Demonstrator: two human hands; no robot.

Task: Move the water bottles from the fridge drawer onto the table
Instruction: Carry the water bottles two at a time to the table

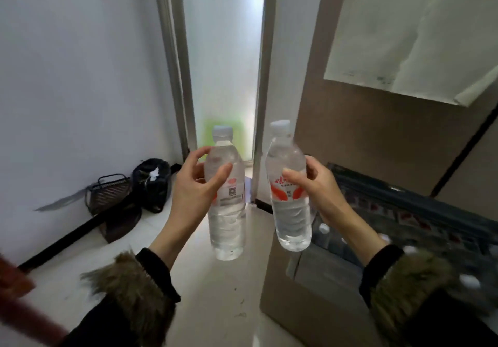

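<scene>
I hold two clear water bottles upright in front of me, each with a white cap and a red-and-white label. My left hand (195,185) grips the left bottle (227,212) around its upper half. The right bottle (292,217) is held at its label by my right hand (320,190). Both bottles hang over the pale floor, apart from each other. At the lower right the open fridge drawer (404,212) holds several more bottles (324,228), seen by their white caps and red labels. The table is not clearly in view.
The brown fridge front (363,136) with a white sheet stuck on it rises at the right. A frosted glass door (226,63) stands ahead. A dark wire basket (107,193) and a black bag (152,182) sit on the floor by the left wall. A blurred reddish-brown edge (16,301) shows at the lower left.
</scene>
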